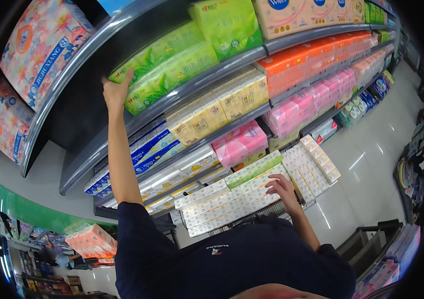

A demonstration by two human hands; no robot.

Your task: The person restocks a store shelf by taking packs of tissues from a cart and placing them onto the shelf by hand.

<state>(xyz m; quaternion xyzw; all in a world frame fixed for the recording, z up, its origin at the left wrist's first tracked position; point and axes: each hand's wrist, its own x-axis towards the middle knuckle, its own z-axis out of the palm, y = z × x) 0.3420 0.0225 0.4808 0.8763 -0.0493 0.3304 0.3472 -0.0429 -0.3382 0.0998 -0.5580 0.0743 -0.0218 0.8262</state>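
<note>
At the upper left, my left hand [117, 90] reaches up to the shelf and touches the left end of the green tissue packs [172, 72], its thumb raised against their end. Part of its fingers is hidden, so its grip is unclear. Lower down, my right hand [283, 190] hovers with fingers apart above the white tissue packs [242, 199] stacked in a wire cart [259, 215]. One green pack [254, 172] lies among the white ones. Another upright green pack [227, 27] stands right of the packs at my left hand.
Yellow packs [197, 117], orange packs [292, 67] and pink packs [312, 102] line the shelves. Floral packs [42, 50] stand at the far left. Tiled floor [356, 164] shows at right, beside a dark rack [371, 244]. A person [62, 259] is at the lower left.
</note>
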